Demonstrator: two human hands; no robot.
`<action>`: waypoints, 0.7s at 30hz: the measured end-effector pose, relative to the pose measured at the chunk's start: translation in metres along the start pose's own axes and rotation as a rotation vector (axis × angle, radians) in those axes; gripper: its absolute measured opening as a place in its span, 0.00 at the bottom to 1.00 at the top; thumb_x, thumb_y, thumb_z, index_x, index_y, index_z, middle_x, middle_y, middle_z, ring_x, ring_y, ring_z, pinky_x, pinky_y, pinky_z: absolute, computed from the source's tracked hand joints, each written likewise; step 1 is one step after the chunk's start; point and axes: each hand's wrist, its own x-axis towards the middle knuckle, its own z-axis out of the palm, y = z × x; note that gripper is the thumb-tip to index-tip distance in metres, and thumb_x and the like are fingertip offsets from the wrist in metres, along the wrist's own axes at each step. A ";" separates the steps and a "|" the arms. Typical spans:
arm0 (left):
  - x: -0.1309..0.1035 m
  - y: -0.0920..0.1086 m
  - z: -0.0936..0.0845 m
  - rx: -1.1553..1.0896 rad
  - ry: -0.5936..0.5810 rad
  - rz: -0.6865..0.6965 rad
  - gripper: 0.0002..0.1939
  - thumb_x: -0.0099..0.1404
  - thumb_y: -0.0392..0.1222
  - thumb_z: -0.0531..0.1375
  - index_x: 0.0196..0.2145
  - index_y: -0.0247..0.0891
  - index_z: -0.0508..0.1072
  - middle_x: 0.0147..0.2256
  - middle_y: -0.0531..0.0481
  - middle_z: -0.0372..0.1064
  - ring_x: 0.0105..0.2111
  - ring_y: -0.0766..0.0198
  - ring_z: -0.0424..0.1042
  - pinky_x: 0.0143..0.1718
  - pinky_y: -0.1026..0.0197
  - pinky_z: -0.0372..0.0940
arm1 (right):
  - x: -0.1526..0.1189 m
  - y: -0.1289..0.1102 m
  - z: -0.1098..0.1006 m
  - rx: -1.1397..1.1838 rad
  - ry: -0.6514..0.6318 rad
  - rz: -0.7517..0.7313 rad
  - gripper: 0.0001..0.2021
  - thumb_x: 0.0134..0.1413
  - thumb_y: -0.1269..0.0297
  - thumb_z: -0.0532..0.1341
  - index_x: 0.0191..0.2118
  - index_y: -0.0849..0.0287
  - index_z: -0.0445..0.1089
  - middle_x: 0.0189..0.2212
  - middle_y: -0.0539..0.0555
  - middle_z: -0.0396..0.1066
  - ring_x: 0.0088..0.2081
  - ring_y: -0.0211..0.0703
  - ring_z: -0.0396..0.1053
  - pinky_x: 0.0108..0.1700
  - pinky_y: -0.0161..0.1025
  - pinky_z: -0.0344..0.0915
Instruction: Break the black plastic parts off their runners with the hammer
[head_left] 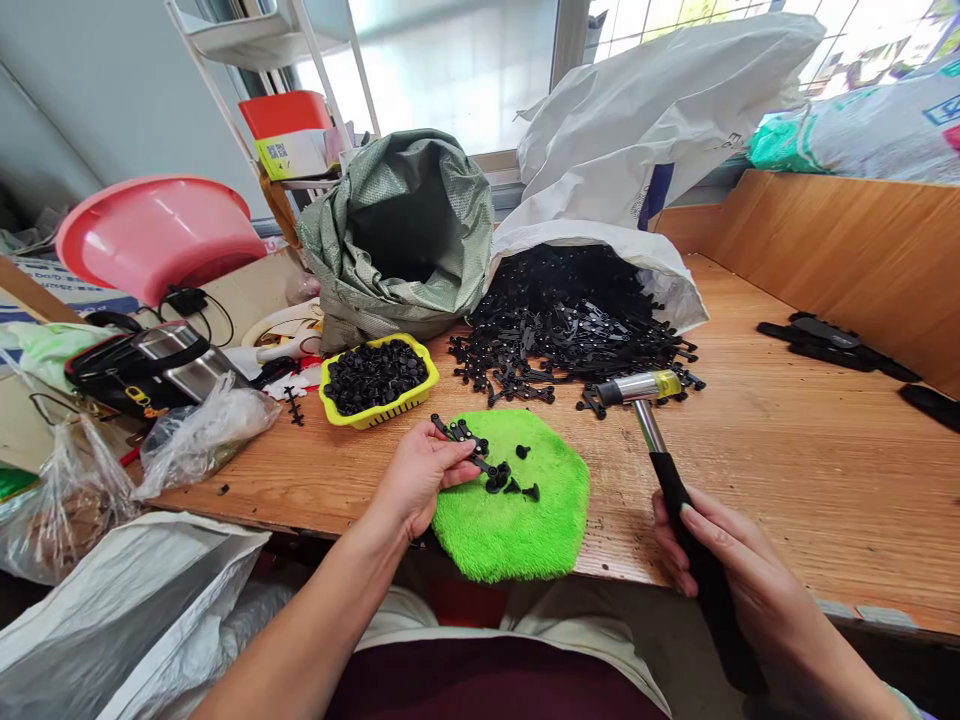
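My left hand (431, 470) pinches a few small black plastic strips (463, 438) over the left part of a bright green fluffy mat (517, 540). Several black knobbed plugs (499, 478) lie on the mat just beyond my fingertips, and a single plug (523, 452) sits apart from them. In my right hand (712, 540) is a mallet (675, 500), gripped round its black handle. Its metal head, black at one end and yellow at the other, is raised above the table, right of the mat.
A yellow basket (431, 385) full of black plugs stands at the back left. Behind the mat, black strips (585, 320) spill from a white sack (682, 290). A green woven sack (465, 270) gapes open beside it. Dark flat pieces (825, 340) lie by the wooden panel (862, 240).
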 end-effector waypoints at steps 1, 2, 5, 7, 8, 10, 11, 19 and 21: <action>0.000 0.000 0.000 -0.001 -0.002 0.002 0.13 0.55 0.24 0.59 0.26 0.35 0.57 0.21 0.54 0.67 0.17 0.75 0.67 0.21 0.73 0.68 | 0.000 0.001 -0.001 -0.008 -0.003 -0.002 0.12 0.54 0.53 0.56 0.30 0.56 0.68 0.16 0.47 0.60 0.16 0.34 0.57 0.18 0.32 0.55; 0.000 0.000 0.000 0.000 -0.004 0.005 0.13 0.55 0.23 0.59 0.26 0.35 0.57 0.21 0.54 0.67 0.17 0.75 0.67 0.21 0.73 0.68 | 0.001 0.001 -0.001 -0.015 -0.005 -0.004 0.12 0.54 0.52 0.56 0.30 0.56 0.68 0.16 0.47 0.60 0.16 0.34 0.57 0.18 0.32 0.54; 0.000 0.000 0.000 0.006 -0.007 0.012 0.14 0.54 0.23 0.59 0.26 0.35 0.57 0.19 0.55 0.66 0.17 0.75 0.67 0.20 0.73 0.67 | 0.000 -0.001 0.001 -0.032 -0.005 -0.007 0.13 0.55 0.52 0.55 0.30 0.56 0.67 0.16 0.47 0.60 0.16 0.35 0.57 0.18 0.33 0.54; 0.000 -0.001 0.001 0.008 -0.003 0.016 0.15 0.53 0.24 0.60 0.26 0.35 0.56 0.19 0.55 0.66 0.17 0.74 0.68 0.20 0.73 0.67 | -0.002 -0.005 0.003 -0.064 0.001 0.000 0.12 0.57 0.54 0.53 0.31 0.55 0.66 0.17 0.47 0.59 0.17 0.36 0.57 0.20 0.34 0.55; 0.000 -0.001 0.001 0.008 0.000 0.019 0.15 0.52 0.24 0.61 0.26 0.35 0.56 0.19 0.55 0.66 0.17 0.74 0.68 0.20 0.73 0.67 | -0.003 -0.006 0.004 -0.087 0.002 0.002 0.12 0.59 0.54 0.52 0.31 0.55 0.66 0.18 0.47 0.59 0.18 0.36 0.57 0.20 0.35 0.55; 0.000 -0.002 0.002 0.014 0.008 0.030 0.18 0.49 0.26 0.64 0.26 0.36 0.56 0.17 0.57 0.66 0.17 0.73 0.68 0.19 0.72 0.67 | -0.004 -0.010 0.004 -0.132 -0.005 0.007 0.13 0.59 0.54 0.51 0.32 0.55 0.66 0.18 0.47 0.59 0.17 0.36 0.56 0.20 0.35 0.54; -0.001 -0.003 0.003 0.019 0.013 0.038 0.20 0.47 0.27 0.66 0.25 0.36 0.55 0.17 0.58 0.65 0.16 0.74 0.67 0.19 0.72 0.67 | -0.005 -0.013 0.004 -0.163 -0.013 0.001 0.12 0.58 0.54 0.52 0.31 0.55 0.65 0.17 0.46 0.59 0.17 0.37 0.56 0.19 0.35 0.53; -0.002 -0.009 0.003 0.045 0.016 0.141 0.22 0.45 0.32 0.67 0.26 0.38 0.53 0.14 0.63 0.62 0.14 0.75 0.64 0.18 0.72 0.65 | -0.005 -0.042 0.017 -1.010 -0.172 -0.421 0.11 0.60 0.58 0.47 0.33 0.52 0.63 0.18 0.49 0.65 0.19 0.44 0.63 0.22 0.39 0.54; -0.003 -0.009 0.002 0.054 0.018 0.155 0.22 0.45 0.33 0.67 0.27 0.38 0.53 0.14 0.62 0.62 0.15 0.75 0.64 0.18 0.72 0.65 | -0.005 -0.046 0.023 -1.191 -0.252 -0.472 0.12 0.60 0.58 0.46 0.32 0.52 0.63 0.16 0.50 0.65 0.18 0.47 0.64 0.21 0.39 0.52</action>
